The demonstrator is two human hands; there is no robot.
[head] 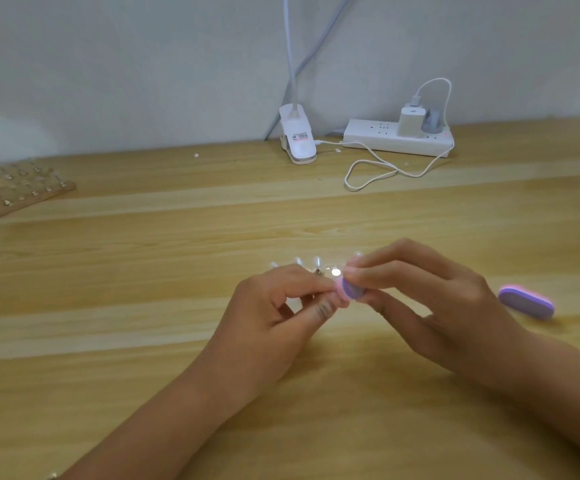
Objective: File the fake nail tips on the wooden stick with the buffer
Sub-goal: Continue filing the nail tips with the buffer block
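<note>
Roughly mid-worktop (143, 258), head view: both hands meet just above the wood. Left hand (274, 317) is curled, thumb and fingers pinching a row of clear fake nail tips (317, 263) that fan up past its fingertips. The stick bearing them is hidden inside the grip. Right hand (447, 299) pinches a small pink-and-lilac buffer (350, 291) between thumb and fingers, its end set against the tips beside the left thumb. This spot is blurred, so the exact contact point is unclear.

A second buffer (526, 301), same colours, lies flat toward the right edge, near the right wrist but apart from it. Toward the far-left corner sits a wooden rack (32, 192) with more small tips, blurred.

Along the back edge by the wall:
- white clip lamp (298, 142), neck rising out of view
- white power strip (395, 142) with a charger (411, 120) plugged in
- white cable (378, 172) looped in front
</note>
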